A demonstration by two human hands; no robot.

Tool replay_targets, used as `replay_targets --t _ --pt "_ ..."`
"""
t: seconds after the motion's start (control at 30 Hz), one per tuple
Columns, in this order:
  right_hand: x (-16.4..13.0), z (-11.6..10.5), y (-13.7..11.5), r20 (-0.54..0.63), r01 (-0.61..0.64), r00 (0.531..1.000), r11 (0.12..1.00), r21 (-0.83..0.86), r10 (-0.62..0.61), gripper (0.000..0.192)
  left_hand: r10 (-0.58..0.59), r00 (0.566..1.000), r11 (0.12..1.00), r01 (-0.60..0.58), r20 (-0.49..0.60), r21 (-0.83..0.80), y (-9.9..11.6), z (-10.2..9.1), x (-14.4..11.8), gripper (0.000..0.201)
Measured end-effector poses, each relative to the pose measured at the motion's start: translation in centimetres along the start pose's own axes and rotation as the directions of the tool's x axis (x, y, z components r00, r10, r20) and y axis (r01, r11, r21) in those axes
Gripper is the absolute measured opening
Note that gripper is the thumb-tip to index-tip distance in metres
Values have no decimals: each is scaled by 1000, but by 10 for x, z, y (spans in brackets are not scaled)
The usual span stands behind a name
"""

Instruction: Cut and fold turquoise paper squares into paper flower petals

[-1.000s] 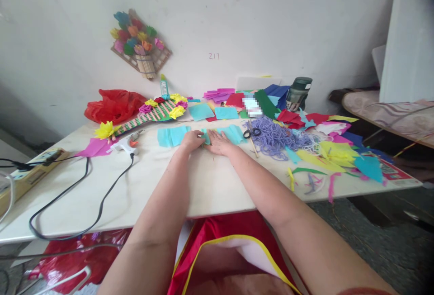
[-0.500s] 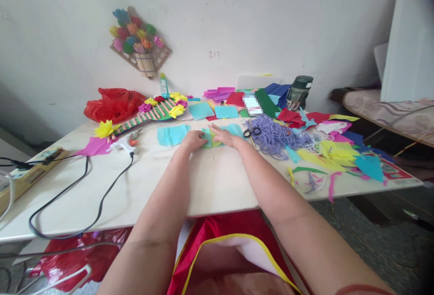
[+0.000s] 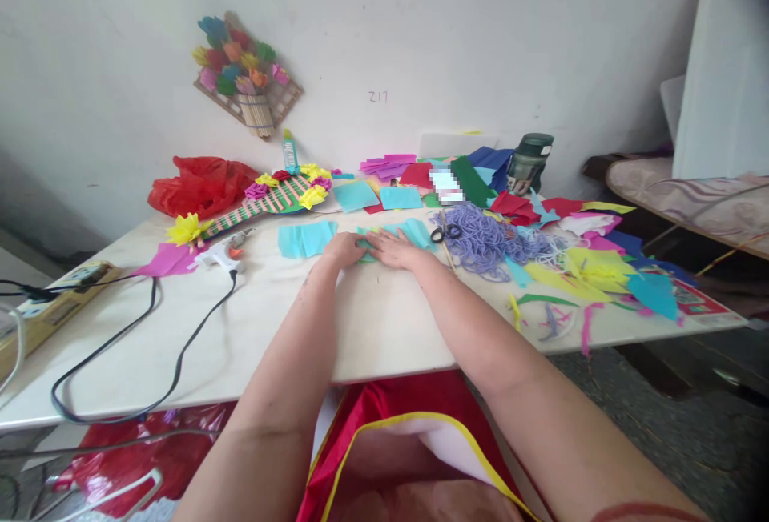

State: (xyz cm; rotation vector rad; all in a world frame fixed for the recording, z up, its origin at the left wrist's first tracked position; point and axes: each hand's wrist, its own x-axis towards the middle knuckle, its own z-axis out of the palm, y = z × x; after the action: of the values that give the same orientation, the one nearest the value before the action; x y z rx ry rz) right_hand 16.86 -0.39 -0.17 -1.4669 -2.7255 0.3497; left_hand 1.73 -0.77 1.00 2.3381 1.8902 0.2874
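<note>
A light-blue crepe paper piece (image 3: pixel 419 231) lies on the table in front of me, largely covered by my hands. My right hand (image 3: pixel 393 250) rests flat on it, fingers stretched out to the left. At the paper's left end, my left hand (image 3: pixel 344 250) has its fingers bent together on the edge. A bit of green shows under the fingertips, where the two hands almost meet. Another light-blue paper piece (image 3: pixel 306 239) lies just left of my left hand. Scissors with black handles (image 3: pixel 445 232) lie right of my right hand, beside a heap of purple yarn (image 3: pixel 486 238).
A glue gun (image 3: pixel 223 256) with a black cord lies left, near a power strip (image 3: pixel 60 298). Behind are a flower-trimmed green-striped craft (image 3: pixel 264 208), a red plastic bag (image 3: pixel 201 186) and a glue bottle (image 3: pixel 289 152). Coloured paper scraps (image 3: pixel 577 270) and a dark bottle (image 3: pixel 531 163) are right.
My right hand has slid slightly left and flattened over the paper, covering the yellow-green part that showed before. My left hand has barely moved.
</note>
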Motion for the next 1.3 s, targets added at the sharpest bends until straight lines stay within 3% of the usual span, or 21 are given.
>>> replay_targets --t 0.23,0.47,0.67,0.8,0.97,1.3 --pt "-4 -3 -1 34 -22 999 1000 -10 23 56 28 1000 1000 -28 -2 -9 0 -1 -6 43" --pt "-4 -4 -1 49 -29 998 1000 -10 30 57 -155 986 983 149 53 107 0 -9 -13 52" --pt "-2 -2 -1 47 -25 999 999 -20 26 57 5 999 974 7 -53 225 -2 -2 -15 50" --pt "-2 -3 -2 54 -35 998 999 -35 37 58 62 997 969 -72 50 237 -3 6 -11 53" --pt "-2 -3 -1 66 -38 997 998 -43 41 58 -22 984 979 -15 176 205 -5 10 -7 58" --pt "-1 -2 -2 56 -38 998 998 -54 41 58 -72 980 979 34 184 202 -2 12 -10 60"
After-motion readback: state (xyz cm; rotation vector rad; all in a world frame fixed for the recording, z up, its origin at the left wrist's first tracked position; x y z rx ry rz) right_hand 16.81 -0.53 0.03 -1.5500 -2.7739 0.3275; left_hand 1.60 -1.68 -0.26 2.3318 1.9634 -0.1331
